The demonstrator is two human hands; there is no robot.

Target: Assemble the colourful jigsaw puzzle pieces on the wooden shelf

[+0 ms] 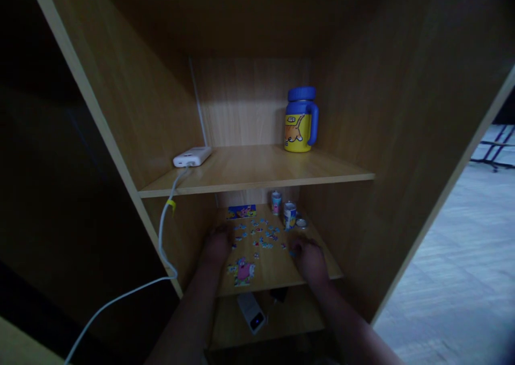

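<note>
Loose jigsaw puzzle pieces (266, 235) lie scattered over the middle of the lower shelf (277, 268). Nearer the front edge is a joined patch of puzzle (243, 271) with a pink cartoon figure. At the left of the pieces rests my left hand (218, 245), dim and blurred; its fingers are too dark to read. My right hand (310, 259) is on the right side, fingers curled in, with a small blue puzzle piece (292, 253) at the fingertips. Behind the pieces lies a colourful picture strip (241, 211).
Two small printed cans (289, 216) and a round metal lid (301, 223) stand at the back right. Above, a shelf (249, 172) holds a blue-yellow jug (300, 121) and a white power bank (192, 157) with a hanging cable (161, 231). A grey device (251, 311) lies below.
</note>
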